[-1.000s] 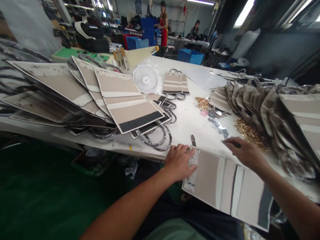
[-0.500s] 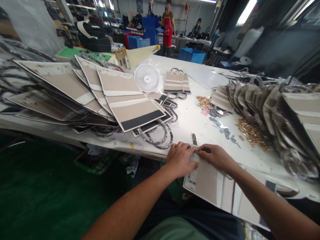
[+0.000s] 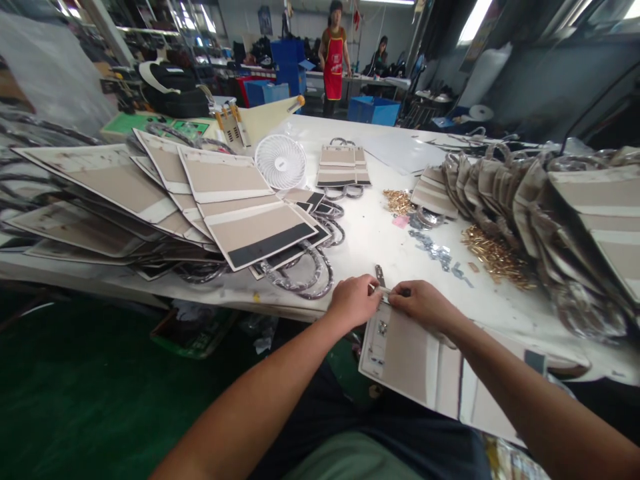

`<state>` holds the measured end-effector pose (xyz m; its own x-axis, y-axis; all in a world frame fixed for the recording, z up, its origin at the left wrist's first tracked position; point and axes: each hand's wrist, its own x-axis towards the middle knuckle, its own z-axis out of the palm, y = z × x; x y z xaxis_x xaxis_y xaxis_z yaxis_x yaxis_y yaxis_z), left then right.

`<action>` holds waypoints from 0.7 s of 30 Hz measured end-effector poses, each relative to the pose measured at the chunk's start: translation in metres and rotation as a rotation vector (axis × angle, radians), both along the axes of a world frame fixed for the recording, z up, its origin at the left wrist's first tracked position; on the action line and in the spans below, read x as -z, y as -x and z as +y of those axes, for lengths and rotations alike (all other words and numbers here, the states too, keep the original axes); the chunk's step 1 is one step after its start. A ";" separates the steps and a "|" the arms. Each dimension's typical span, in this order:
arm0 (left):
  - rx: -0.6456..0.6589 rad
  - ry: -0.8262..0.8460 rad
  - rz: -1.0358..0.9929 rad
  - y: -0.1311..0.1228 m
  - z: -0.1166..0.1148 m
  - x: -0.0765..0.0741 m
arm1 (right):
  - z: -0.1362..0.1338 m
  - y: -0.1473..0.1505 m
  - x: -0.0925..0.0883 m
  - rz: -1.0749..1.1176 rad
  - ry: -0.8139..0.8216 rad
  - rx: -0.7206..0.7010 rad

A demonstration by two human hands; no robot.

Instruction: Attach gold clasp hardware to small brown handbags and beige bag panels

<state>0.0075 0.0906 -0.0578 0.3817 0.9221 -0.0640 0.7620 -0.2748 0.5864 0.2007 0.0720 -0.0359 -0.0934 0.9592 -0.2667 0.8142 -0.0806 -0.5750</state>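
Observation:
A beige bag panel [image 3: 413, 353] with pale strips and dark bands lies at the table's front edge, partly over my lap. My left hand [image 3: 356, 301] is closed, thumb and fingers pinching the panel's far left corner. My right hand [image 3: 423, 305] is closed beside it, its fingertips gripping the same far edge. Whether a small part sits between the fingertips, I cannot make out. Small metal fittings [image 3: 383, 328] show along the panel's left strip. Just beyond the hands, a narrow dark metal strip [image 3: 380, 275] with holes sticks out.
Stacked bag panels [image 3: 250, 223] with plastic-wrapped handles [image 3: 300, 277] fill the left. More bags [image 3: 525, 200] stand at right. Gold-coloured pins [image 3: 493, 257] and grey metal plates [image 3: 437, 250] lie between. A white fan [image 3: 281, 162] stands farther back; a person in a red apron [image 3: 333, 63] stands beyond.
My left hand has gone from lying spread over the panel's strip to a pinch at its corner. The fittings on the strip are now uncovered. The view has shifted slightly.

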 end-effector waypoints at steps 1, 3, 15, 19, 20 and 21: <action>-0.013 0.023 0.017 -0.002 0.006 -0.001 | 0.000 0.000 0.000 0.002 -0.005 0.004; -0.013 0.058 0.054 -0.007 0.016 -0.003 | -0.001 0.000 0.003 -0.004 -0.024 0.021; 0.125 0.173 0.116 -0.021 0.036 -0.020 | -0.004 -0.010 0.001 0.058 -0.073 0.064; 0.090 0.284 0.074 -0.025 0.043 -0.017 | -0.013 -0.017 -0.028 0.370 -0.173 0.237; 0.080 0.312 0.062 -0.026 0.046 -0.017 | -0.017 -0.018 -0.032 0.496 -0.256 0.300; 0.067 0.336 0.051 -0.027 0.048 -0.016 | -0.020 -0.018 -0.035 0.615 -0.351 0.352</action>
